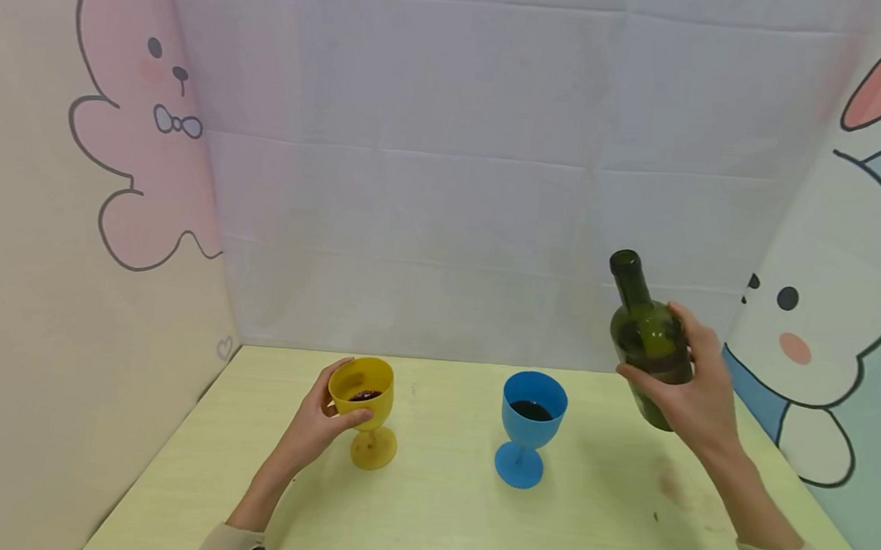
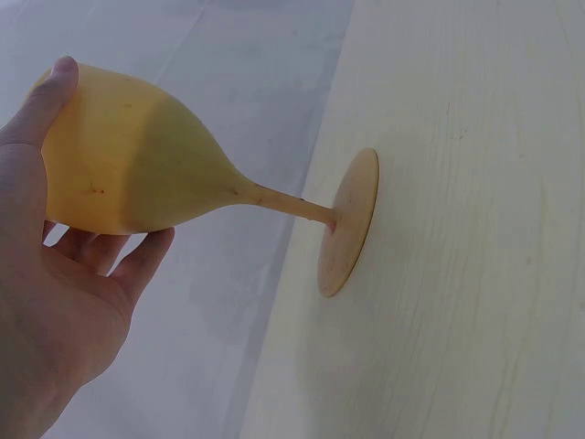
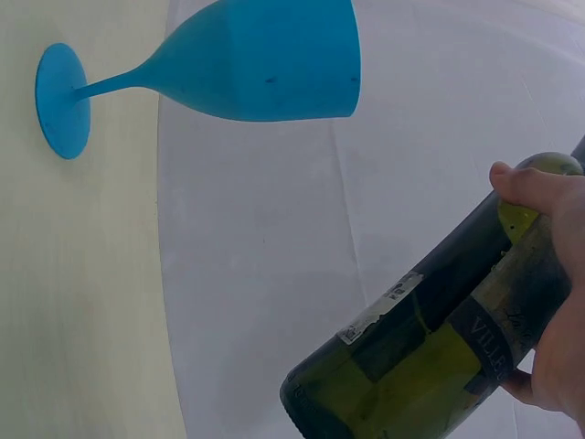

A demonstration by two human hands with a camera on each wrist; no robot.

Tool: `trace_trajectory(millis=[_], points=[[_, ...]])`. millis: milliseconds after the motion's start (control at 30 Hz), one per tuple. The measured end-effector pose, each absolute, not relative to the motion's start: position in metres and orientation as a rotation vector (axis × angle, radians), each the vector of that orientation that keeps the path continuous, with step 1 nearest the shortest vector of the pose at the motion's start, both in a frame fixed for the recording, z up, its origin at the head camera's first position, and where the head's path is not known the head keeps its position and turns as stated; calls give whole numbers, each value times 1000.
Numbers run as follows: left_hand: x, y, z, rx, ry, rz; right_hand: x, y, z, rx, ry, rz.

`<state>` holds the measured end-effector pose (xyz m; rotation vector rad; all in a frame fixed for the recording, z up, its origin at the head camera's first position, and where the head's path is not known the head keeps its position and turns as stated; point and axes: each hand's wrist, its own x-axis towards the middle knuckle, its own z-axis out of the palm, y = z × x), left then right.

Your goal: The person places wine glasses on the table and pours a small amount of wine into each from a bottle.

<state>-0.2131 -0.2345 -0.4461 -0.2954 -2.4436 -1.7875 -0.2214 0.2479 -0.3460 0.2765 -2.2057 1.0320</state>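
Observation:
My left hand (image 1: 315, 426) grips the bowl of a yellow goblet (image 1: 375, 413), thumb on the near side and fingers round the other. A little dark red liquid lies in its bowl. The goblet is upright, its foot (image 2: 352, 224) at the tabletop. In my right hand (image 1: 699, 401) is a green glass wine bottle (image 1: 654, 340), held round its body above the right of the table. Its neck leans up and to the left, and a dark label shows in the right wrist view. Between the hands stands a blue goblet (image 1: 528, 433) with dark liquid inside, touched by neither hand.
The pale wood-grain table (image 1: 443, 508) runs back to a white creased cloth (image 1: 445, 184). Printed side walls with a pink bear (image 1: 155, 152) and a white rabbit (image 1: 828, 295) flank it. A brownish stain (image 1: 671, 478) marks the tabletop below the bottle.

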Motion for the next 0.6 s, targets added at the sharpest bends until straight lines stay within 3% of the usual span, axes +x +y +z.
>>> trace_trajectory(millis=[600], points=[[-214,-234,-447,-299,-2435,-1799,-206,286,-383,-105,-2241,1223]])
